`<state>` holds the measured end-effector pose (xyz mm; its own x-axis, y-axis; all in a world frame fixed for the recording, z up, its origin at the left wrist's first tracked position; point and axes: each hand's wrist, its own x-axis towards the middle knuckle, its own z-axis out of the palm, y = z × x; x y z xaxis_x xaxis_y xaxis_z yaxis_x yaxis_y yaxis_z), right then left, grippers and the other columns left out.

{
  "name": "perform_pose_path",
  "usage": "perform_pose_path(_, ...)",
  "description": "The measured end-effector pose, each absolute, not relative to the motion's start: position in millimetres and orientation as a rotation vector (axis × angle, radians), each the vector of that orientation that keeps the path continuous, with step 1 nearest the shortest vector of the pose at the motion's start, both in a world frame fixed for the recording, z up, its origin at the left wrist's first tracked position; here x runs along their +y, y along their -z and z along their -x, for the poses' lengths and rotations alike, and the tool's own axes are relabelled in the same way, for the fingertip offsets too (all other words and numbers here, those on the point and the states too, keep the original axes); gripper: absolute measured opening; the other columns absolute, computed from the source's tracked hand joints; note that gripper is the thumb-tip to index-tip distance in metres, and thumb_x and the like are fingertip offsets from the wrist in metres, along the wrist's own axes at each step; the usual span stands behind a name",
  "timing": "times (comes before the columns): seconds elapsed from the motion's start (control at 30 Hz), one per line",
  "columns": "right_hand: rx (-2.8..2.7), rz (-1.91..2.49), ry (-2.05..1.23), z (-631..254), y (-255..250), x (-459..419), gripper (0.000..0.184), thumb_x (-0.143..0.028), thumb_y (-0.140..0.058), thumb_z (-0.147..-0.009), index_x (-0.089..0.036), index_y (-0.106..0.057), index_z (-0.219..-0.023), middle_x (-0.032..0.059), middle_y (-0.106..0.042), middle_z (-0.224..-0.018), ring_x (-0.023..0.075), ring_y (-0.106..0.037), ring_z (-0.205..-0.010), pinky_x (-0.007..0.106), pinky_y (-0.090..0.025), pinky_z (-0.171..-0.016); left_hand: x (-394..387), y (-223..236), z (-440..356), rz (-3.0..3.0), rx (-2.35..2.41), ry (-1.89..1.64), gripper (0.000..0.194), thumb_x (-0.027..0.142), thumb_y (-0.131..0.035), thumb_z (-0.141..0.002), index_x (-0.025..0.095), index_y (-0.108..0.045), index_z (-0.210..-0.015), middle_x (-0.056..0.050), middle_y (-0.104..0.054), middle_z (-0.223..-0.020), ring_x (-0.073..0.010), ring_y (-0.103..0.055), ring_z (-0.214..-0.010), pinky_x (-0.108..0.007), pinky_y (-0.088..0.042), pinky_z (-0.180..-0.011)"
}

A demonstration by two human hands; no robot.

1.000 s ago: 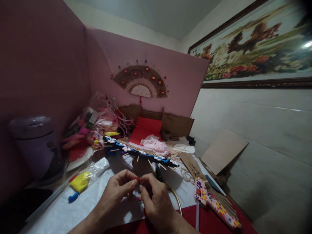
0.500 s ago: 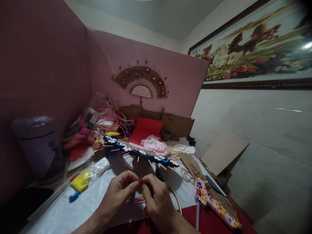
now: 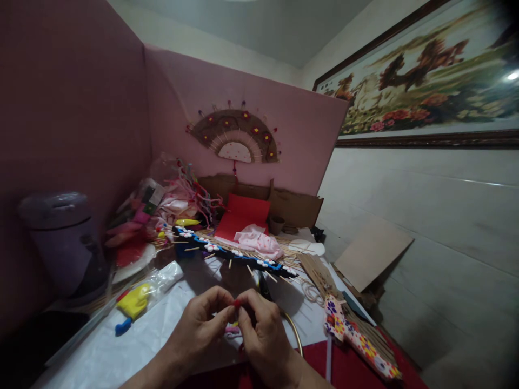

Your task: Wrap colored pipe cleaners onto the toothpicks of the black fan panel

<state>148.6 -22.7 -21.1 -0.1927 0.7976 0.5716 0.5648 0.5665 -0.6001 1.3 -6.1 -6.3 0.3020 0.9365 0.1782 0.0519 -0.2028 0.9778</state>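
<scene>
My left hand (image 3: pixel 198 329) and my right hand (image 3: pixel 263 337) meet low in the middle of the view, fingertips pinched together on a tiny red piece (image 3: pixel 236 303). Just beyond them lies a long dark fan rim (image 3: pixel 235 255) trimmed in blue with small white flowers and thin sticks poking out. A pink scrap (image 3: pixel 232 328) shows on the white sheet (image 3: pixel 121 346) under my hands.
A finished brown fan (image 3: pixel 235 135) hangs on the pink board. A purple pot (image 3: pixel 60 237) stands at left, a bag with yellow clay (image 3: pixel 133 302) near it. Red paper (image 3: pixel 242 215), pink cloth (image 3: pixel 259 241), a flowered strip (image 3: pixel 357 337) and cardboard (image 3: pixel 371 251) lie around.
My hands have shifted slightly right and lower, still pinching the red piece. Nothing else moved.
</scene>
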Motion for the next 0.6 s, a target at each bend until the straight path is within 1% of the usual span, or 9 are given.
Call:
perform_pose_path(0.2,-1.878,1.088,-0.307,-148.1,20.8,-22.0,0.013,-0.012,-0.042,-0.082,-0.019,-0.052,-0.077,0.0014,-0.059,-0.068,0.0138,-0.056,-0.063,0.023,-0.038,-0.058,-6.3,5.9,-1.5,-1.437,0.879,-1.029,0.032,0.045,-0.064,-0.071,0.014,-0.055,-0.068,0.002,-0.052,-0.058,-0.0074,-0.043,-0.045,-0.018,-0.034,-0.041)
perform_pose_path(0.4,-1.857,1.070,-0.334,-148.3,18.0,-23.4,0.012,-0.014,-0.043,-0.083,-0.018,-0.054,-0.081,0.0019,-0.060,-0.070,0.0138,-0.056,-0.064,0.023,-0.038,-0.056,-2.5,3.3,-0.5,-1.307,0.814,-0.976,0.037,0.048,-0.069,-0.064,0.014,-0.055,-0.066,0.003,-0.051,-0.054,-0.0070,-0.043,-0.042,-0.019,-0.037,-0.037)
perform_pose_path(0.53,-1.856,1.034,-0.321,-148.3,18.7,-22.8,0.016,-0.012,-0.043,-0.084,-0.019,-0.056,-0.077,0.0017,-0.060,-0.071,0.0135,-0.056,-0.066,0.023,-0.039,-0.060,-0.2,7.9,0.1,-1.262,0.789,-0.975,0.037,0.047,-0.070,-0.064,0.014,-0.055,-0.067,0.003,-0.052,-0.052,-0.0062,-0.041,-0.039,-0.018,-0.035,-0.036)
perform_pose_path(0.6,-1.858,1.021,-0.318,-148.1,19.1,-22.1,0.018,-0.011,-0.044,-0.084,-0.019,-0.059,-0.079,0.0019,-0.060,-0.072,0.0136,-0.056,-0.068,0.023,-0.039,-0.060,0.5,9.5,-0.4,-1.241,0.801,-0.985,0.037,0.047,-0.071,-0.063,0.014,-0.055,-0.067,0.004,-0.051,-0.049,-0.0054,-0.040,-0.038,-0.016,-0.031,-0.036)
